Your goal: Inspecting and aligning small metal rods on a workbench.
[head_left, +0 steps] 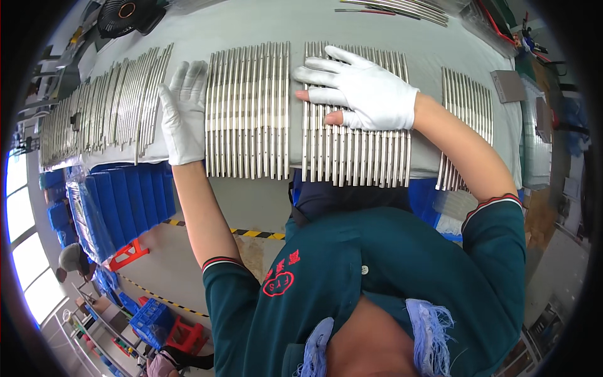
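Observation:
My left hand [186,122], in a white glove, stands with fingers stretched along the left side of a row of slim metal rods [247,113]. The rods lie side by side, their near ends at the table's front edge. My right hand [370,88] rests flat, fingers apart, across a second row of metal rods [357,157]. Two bare fingertips stick out of its white glove. A narrow gap of tablecloth separates these two rows. Neither hand is closed round a rod. The right hand covers part of the rods beneath it.
More thin rods [103,103] spread over the table's left, and another row [468,97] lies at the right near a grey block [507,86]. A black fan [129,17] stands far left. Loose rods [408,9] lie at the back. Blue bins [129,201] stand below the table's left.

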A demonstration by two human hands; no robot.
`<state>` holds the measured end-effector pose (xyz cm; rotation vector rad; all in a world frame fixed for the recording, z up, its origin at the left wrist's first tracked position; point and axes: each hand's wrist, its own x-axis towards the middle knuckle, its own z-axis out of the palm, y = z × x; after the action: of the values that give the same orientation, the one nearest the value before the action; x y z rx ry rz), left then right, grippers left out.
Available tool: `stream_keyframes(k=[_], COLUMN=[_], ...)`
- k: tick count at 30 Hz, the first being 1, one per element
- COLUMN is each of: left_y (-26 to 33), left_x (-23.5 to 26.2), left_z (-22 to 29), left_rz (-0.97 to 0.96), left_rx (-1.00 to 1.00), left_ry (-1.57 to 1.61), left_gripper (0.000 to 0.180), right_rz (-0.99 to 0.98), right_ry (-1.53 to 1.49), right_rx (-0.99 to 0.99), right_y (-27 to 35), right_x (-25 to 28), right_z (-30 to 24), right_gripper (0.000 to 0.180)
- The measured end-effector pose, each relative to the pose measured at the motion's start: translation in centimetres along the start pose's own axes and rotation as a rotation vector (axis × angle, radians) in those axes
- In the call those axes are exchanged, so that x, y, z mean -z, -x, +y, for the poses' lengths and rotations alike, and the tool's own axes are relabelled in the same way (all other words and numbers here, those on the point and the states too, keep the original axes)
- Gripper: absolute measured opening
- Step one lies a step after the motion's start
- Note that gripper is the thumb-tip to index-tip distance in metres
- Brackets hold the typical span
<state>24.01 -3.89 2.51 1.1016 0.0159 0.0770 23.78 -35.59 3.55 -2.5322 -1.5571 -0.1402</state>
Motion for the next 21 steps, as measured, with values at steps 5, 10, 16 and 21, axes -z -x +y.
stream_keyframes(k=[5, 10, 16, 21], left_y=[-0.2, 0.0, 0.1, -0.1], left_x=[0.5, 0.0, 0.1, 0.3], left_z=[-0.1, -0.1, 0.0, -0.1], left_rz=[-0.037, -0.028, -0.005, -0.001], left_rx=[-0.021, -0.003, 0.034, 0.049], left_ry=[-0.028, -0.009, 0.022, 0.051], left_gripper=[0.068, 0.067, 0.064, 0.064], right_rz=[-0.039, -0.072, -0.080, -0.051], right_ry=[-0.013, -0.015, -0.022, -0.037], right_rx=[-0.005, -0.019, -0.009, -0.027], right_y=[0.1, 1.3, 2.0, 1.7], right_x=[0.2, 0.9, 1.1, 1.3], right_z=[0.1, 0.3, 0.5, 0.2], right_gripper=[0.054, 0.053, 0.055, 0.057])
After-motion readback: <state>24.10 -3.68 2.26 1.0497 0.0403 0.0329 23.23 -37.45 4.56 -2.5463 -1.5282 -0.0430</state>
